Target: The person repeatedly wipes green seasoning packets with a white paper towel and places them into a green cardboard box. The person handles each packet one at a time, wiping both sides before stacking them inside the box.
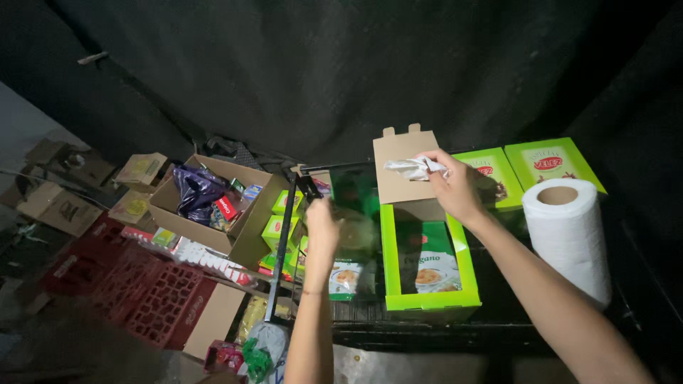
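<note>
Dim scene, bright centre, dark edges, slight motion blur, wide-angle bending.

Green boxes (pixel 427 263), paper roll (pixel 569 235) on dark shelf (pixel 441 331)

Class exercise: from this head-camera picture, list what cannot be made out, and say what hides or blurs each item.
- Left hand: motion-blurred, so its grip on the green sachet is unclear.
- Crumpled white tissue: partly covered by the right hand.
- White paper roll: lower part hidden by the right forearm.
- Open brown cardboard box contents: too small and dim.
</note>
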